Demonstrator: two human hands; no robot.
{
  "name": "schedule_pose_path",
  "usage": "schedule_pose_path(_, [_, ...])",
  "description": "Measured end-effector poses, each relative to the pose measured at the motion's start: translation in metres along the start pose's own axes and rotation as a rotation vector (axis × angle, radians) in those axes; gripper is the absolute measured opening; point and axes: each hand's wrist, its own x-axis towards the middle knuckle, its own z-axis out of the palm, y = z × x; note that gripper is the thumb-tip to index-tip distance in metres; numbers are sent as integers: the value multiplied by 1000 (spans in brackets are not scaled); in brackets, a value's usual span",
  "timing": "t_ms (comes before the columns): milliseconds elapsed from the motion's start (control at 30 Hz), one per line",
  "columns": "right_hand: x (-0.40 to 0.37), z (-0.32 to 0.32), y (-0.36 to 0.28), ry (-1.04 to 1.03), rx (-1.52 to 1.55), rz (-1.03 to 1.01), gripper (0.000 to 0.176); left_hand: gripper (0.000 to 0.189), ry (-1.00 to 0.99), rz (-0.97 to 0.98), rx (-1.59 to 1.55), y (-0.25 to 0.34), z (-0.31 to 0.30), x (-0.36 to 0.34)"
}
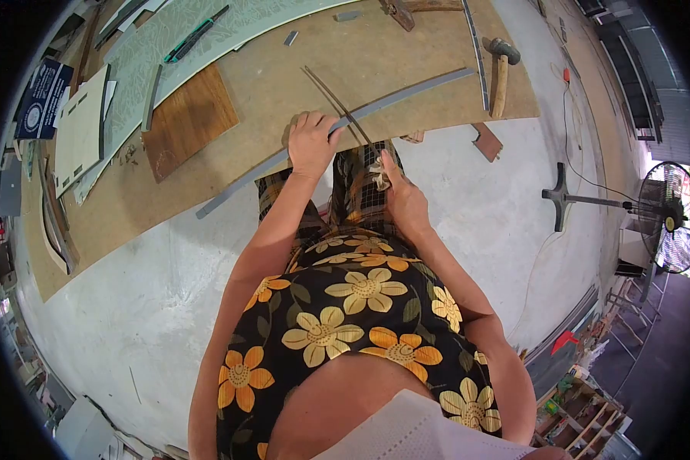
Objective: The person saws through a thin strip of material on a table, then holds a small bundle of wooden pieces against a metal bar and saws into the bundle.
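Observation:
My left hand (312, 144) presses a long grey strip (414, 91) down on the brown worktable (276, 84), its fingers curled over the strip. That strip lies slantwise, and its near end juts out past the table's front edge. In my right hand (406, 201) is a thin, dark hacksaw (328, 93), gripped by a handle with pale wrapping. The saw lies across the strip just right of my left fingers, its far end over the table. My right index finger points forward along the handle.
A wood-grain board (192, 115), a green-handled utility knife (195, 40) and a pale patterned panel (138, 65) lie on the left. One hammer (501, 77) rests at the right edge, another (400, 14) at the back. A standing fan (667, 215) is on the right.

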Motion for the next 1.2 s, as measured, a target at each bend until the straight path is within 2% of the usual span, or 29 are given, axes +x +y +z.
schedule_pose_path(300, [4, 5, -1, -66, -76, 3, 70, 21, -28, -16, -14, 1, -2, 0])
schedule_pose_path(500, [75, 14, -31, -13, -94, -79, 69, 22, -40, -17, -3, 1, -2, 0])
schedule_pose_path(633, [68, 10, -33, -41, -110, -69, 70, 22, -24, -8, -5, 0, 0, -1])
schedule_pose_path(800, [-1, -2, -6, -82, -54, 34, 72, 22, -21, -7, -15, -2, 1, -1])
schedule_pose_path(900, [0, 0, -5, -82, -79, 27, 72, 21, -26, -9, -16, -1, 0, -2])
schedule_pose_path(1000, [50, 7, -24, -112, -76, 21, 69, 20, -25, -9, -23, 0, 1, -1])
schedule_pose_path(1100, [83, 18, -34, -49, -106, -48, 70, 20, -24, -7, -6, -1, 1, -1])
schedule_pose_path(1200, [59, 4, -32, -138, -109, 37, 71, 20, -8, 4, -11, -3, 2, -2])
